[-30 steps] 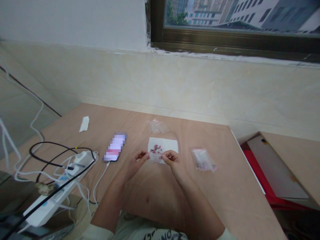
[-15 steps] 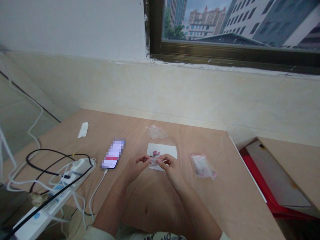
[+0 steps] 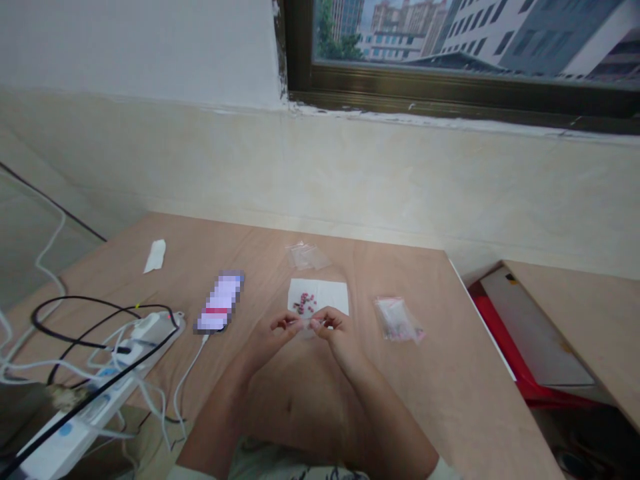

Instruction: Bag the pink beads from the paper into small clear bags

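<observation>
We list first a small clear plastic bag [image 3: 309, 327], pinched between the fingertips of our left hand [image 3: 273, 335] and right hand [image 3: 339, 333], both closed narrowly on it, just over the near edge of a white paper sheet [image 3: 320, 297]. We judge the bag very light, thin, soft and possibly slippery, best taken by its edge. On the sheet: small pink beads [image 3: 304, 303], loose. Also on the wooden table [image 3: 390, 407]: a second clear bag [image 3: 306, 256], a bag with pink contents [image 3: 397, 320], a phone [image 3: 219, 301], a tissue [image 3: 155, 256], a white power strip [image 3: 150, 328] and a black cable [image 3: 55, 339].
</observation>
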Available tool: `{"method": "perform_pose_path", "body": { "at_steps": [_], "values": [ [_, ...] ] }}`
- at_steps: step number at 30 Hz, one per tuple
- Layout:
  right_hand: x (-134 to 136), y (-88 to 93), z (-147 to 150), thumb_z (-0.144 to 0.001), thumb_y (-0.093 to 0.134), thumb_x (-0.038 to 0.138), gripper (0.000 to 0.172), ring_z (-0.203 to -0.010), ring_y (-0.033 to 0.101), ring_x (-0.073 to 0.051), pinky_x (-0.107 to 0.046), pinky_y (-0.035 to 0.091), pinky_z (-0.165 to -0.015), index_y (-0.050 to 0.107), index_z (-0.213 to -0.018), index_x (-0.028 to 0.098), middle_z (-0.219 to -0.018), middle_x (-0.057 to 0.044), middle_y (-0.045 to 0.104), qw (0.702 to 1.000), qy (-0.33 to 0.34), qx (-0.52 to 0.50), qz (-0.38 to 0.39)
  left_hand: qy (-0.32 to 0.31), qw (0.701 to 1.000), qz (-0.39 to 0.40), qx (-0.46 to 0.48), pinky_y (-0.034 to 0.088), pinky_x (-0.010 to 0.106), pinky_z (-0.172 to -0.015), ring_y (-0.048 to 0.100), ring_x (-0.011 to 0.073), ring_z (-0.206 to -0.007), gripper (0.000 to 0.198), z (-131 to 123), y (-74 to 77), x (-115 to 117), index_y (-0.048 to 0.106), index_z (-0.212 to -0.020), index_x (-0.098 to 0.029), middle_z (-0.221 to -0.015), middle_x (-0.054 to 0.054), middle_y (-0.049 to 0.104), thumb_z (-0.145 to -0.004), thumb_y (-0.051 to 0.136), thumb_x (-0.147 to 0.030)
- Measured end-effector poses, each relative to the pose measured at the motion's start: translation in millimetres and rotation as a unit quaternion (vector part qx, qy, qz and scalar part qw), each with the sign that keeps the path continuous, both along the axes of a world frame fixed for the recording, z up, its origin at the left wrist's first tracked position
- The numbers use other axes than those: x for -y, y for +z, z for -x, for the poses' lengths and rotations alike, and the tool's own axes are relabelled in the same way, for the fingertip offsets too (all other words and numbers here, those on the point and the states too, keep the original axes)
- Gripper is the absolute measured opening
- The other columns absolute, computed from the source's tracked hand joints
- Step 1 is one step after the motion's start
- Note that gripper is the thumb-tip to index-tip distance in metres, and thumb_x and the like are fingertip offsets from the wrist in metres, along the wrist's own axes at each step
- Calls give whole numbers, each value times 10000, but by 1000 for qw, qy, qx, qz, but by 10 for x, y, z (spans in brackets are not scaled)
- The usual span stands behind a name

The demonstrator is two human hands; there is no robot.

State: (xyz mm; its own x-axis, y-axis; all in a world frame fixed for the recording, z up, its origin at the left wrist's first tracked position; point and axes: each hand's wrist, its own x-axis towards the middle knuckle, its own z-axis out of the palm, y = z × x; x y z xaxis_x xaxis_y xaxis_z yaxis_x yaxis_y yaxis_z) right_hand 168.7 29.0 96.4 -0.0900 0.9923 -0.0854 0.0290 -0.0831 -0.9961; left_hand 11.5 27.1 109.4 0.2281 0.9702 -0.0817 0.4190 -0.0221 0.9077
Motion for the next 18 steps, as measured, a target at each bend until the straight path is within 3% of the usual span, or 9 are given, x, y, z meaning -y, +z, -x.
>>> {"method": "perform_pose_path", "body": {
  "at_steps": [6,9,11,14,18],
  "values": [
    [79,19,-7,-644,569,356,180,-589,487,-113,-238,393,-553,532,-655,180,-641,18,546,998,11,-59,36,41,999,5,22,418,226,-659,541,141,-690,228,70,-42,14,564,-631,-164,-655,-12,587,-707,485,-364],
    [118,-15,34,-624,587,372,207,-606,497,-115,-241,404,-573,517,-628,177,-633,21,532,997,39,-55,32,56,997,26,51,430,236,-662,556,155,-721,240,17,-1,10,579,-706,-165,-720,5,617,-708,479,-384],
    [123,-48,-11,-635,565,400,238,-544,476,-105,-229,400,-511,490,-602,176,-572,33,493,997,28,-53,47,50,996,25,65,434,246,-678,563,158,-747,262,-16,-6,-5,584,-815,-173,-807,19,630,-704,486,-389],
    [73,-99,-322,-659,514,444,265,-452,424,-88,-206,361,-397,474,-661,183,-542,46,449,994,-73,-43,63,53,996,22,73,435,261,-705,565,167,-807,322,3,-89,-30,552,-938,-184,-923,40,618,-711,475,-399],
    [-79,-251,-1156,-659,477,463,287,-424,410,-87,-207,365,-383,469,-668,176,-511,43,434,972,-223,65,28,131,986,86,58,457,268,-638,584,186,-764,371,163,-234,2,549,-869,-160,-839,54,634,-703,443,-475]
  ]
}}
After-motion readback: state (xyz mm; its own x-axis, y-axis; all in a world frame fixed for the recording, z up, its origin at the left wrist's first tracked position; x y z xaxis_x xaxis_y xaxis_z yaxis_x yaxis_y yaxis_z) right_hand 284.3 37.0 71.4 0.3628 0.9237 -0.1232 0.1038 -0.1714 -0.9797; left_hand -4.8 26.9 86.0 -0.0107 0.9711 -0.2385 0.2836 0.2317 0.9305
